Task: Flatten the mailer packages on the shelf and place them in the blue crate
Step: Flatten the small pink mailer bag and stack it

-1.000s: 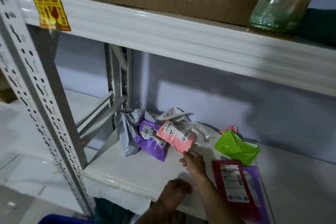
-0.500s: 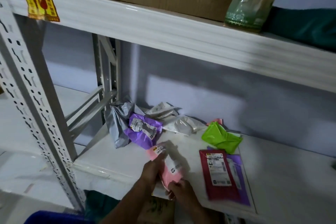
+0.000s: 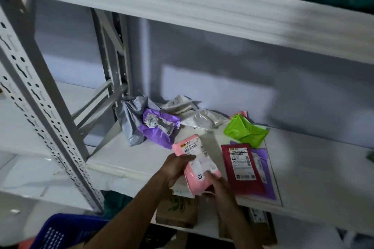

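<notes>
The pink mailer [image 3: 199,166], with a white shipping label on its upper face, is held just over the front edge of the white shelf [image 3: 125,157], tilted with its top end toward the wall. The left hand [image 3: 177,169] grips its left side, thumb laid across the label and fingers curled underneath. The right hand [image 3: 220,187] pinches its lower right corner, fingers bent over the edge. Just to the right, a dark red mailer [image 3: 242,176] lies flat on a flat purple mailer [image 3: 266,170]. Behind these sits a crumpled green mailer [image 3: 245,133]. Toward the back left, a crumpled purple mailer [image 3: 159,128] leans against a grey mailer [image 3: 131,121], with whitish mailers [image 3: 204,120] beside them. The blue crate [image 3: 64,231] shows at the lower left, below the shelf and well apart from the hands.
</notes>
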Available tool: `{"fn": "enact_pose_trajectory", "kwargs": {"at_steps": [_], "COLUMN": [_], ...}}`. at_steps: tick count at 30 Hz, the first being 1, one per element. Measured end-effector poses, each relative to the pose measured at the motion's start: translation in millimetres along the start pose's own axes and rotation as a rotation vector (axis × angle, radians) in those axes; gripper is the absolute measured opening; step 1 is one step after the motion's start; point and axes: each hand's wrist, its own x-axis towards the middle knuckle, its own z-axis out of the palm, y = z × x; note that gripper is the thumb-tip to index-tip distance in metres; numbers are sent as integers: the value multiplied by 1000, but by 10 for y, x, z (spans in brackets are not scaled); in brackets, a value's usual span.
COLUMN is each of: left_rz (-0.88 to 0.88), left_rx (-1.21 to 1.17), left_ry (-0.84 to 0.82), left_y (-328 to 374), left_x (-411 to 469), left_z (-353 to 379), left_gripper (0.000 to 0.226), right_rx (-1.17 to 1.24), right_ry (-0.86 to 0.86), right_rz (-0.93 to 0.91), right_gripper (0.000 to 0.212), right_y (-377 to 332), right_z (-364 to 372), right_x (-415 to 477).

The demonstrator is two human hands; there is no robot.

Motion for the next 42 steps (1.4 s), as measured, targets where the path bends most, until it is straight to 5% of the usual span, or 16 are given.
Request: {"fn": "enact_pose_trajectory", "kwargs": {"at_steps": [6, 8, 11, 16, 19, 23, 30, 42], "left_rz": [36, 122, 277, 642, 599, 677, 766, 825], "left_rx": [46, 353, 1264, 1611, 1588, 1664, 1687, 1674], "left_ry": [113, 184, 110, 82, 4, -58, -153, -69], "left_y": [-49, -65, -222, -598, -685, -709, -728, -821], "left_x": [121, 156, 217, 325, 333, 428, 550, 517], "left_z": [-3, 37, 64, 65, 22, -101, -161, -124], "left_gripper": [19, 27, 77, 78, 59, 57, 61, 59], "right_rx": [-47, -62, -31, -132, -359, -768, -1107, -1338], "right_ry": [-28, -29, 9, 0, 76, 294, 104, 78], "right_rz": [-81, -79, -61, -38, -97, -403, -859, -846], "right_gripper": [12, 13, 11, 10, 16, 40, 49, 54], "right_y": [44, 96, 164, 206, 228, 198, 182, 514], "right_z": [-11, -6, 1, 11, -70, -201, -81, -84], "right_x": [-88, -77, -43, 51, 62, 262, 785, 1103]}}
